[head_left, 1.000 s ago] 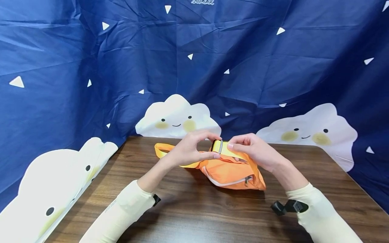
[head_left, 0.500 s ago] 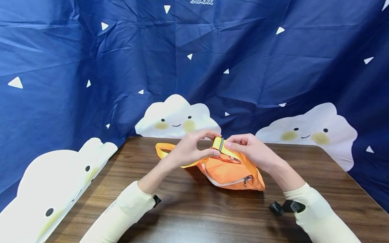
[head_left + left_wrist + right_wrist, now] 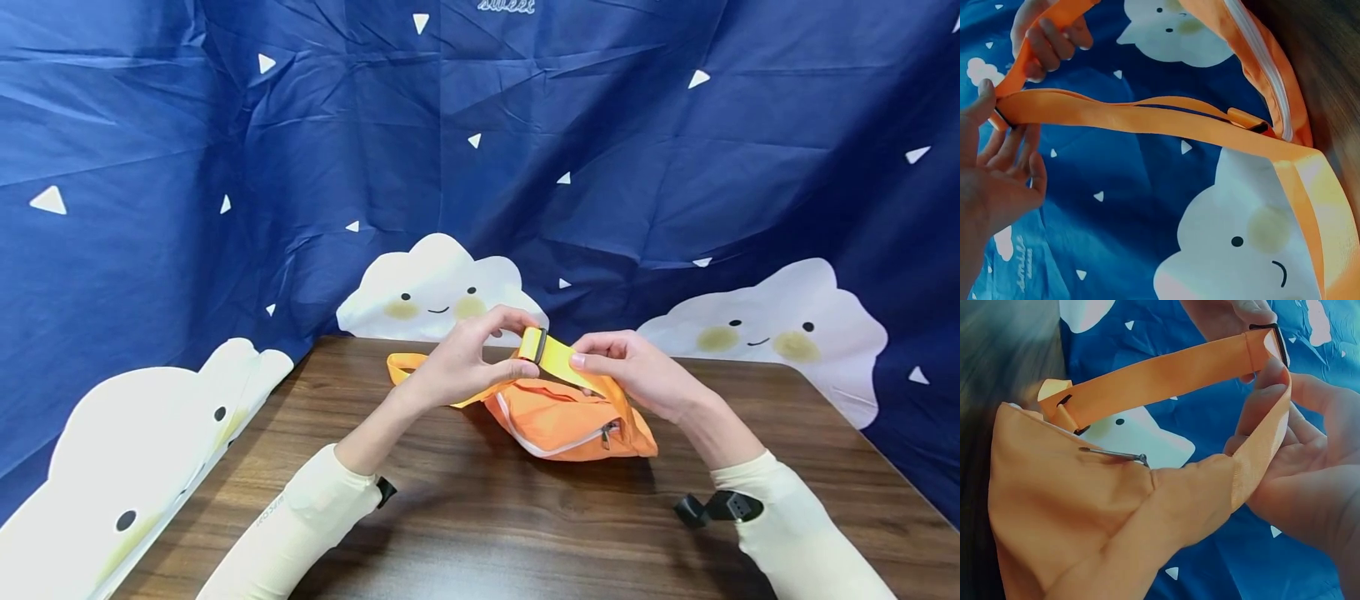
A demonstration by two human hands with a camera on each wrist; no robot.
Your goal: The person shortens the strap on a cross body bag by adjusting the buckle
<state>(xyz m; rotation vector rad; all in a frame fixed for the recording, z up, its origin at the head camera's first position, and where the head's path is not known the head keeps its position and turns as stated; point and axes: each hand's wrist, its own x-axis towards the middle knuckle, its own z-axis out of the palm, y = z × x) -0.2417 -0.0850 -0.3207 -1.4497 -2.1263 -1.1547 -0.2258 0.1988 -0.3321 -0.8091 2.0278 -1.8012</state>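
Observation:
An orange waist bag (image 3: 562,421) with a white zipper rests on the wooden table in the head view. Its yellow-orange strap (image 3: 561,360) is raised above it and runs through a dark slider buckle (image 3: 542,345). My left hand (image 3: 465,358) pinches the buckle between thumb and fingers, with the strap looped at it. To the right, my right hand (image 3: 637,371) pinches the strap between thumb and forefinger. In the right wrist view the strap (image 3: 1166,378) stretches from the bag up to the buckle (image 3: 1279,344). The zipper pull (image 3: 1116,454) hangs at the bag's end.
A loop of strap (image 3: 405,364) lies on the table (image 3: 450,517) left of the bag. Behind the table's far edge hangs a blue cloth (image 3: 450,167) with clouds and white triangles. Dark wrist cameras (image 3: 712,508) sit at the sleeves.
My left hand has lifted the buckle slightly. My right hand has shifted a little right along the strap, and more yellow strap shows between the hands. The bag has shifted slightly.

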